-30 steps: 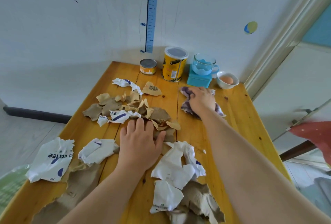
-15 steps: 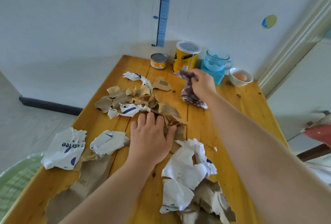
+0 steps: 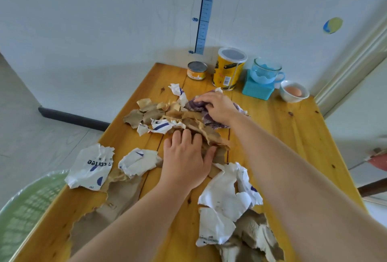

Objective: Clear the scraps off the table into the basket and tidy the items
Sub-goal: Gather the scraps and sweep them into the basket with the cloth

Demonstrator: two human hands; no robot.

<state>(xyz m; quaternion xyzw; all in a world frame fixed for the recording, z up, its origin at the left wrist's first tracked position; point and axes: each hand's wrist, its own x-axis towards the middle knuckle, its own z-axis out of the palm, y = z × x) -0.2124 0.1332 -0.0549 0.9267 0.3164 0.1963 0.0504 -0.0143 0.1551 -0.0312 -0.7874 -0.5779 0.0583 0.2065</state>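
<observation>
Hands apart: left hand (image 3: 184, 157) flat, pressing brown scraps (image 3: 150, 115) on surface (image 3: 282, 136); right hand (image 3: 217, 107) clutching purple cloth (image 3: 194, 104) beside pile; basket (image 3: 27, 209) below near-left edge; hasty sweep may scatter light scraps past it.

Scraps (image 3: 150, 115) cover the counter's (image 3: 282, 136) middle and near end. Along the far edge stand tin (image 3: 196, 70), canister (image 3: 228, 71), cup (image 3: 265, 72) on box (image 3: 257, 92), egg (image 3: 293, 90) in bowl (image 3: 293, 99). The basket (image 3: 27, 209) sits off its left side.

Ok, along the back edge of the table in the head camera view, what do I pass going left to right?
small tin can → yellow canister → glass cup standing on a teal box → white bowl with an egg in it
</observation>
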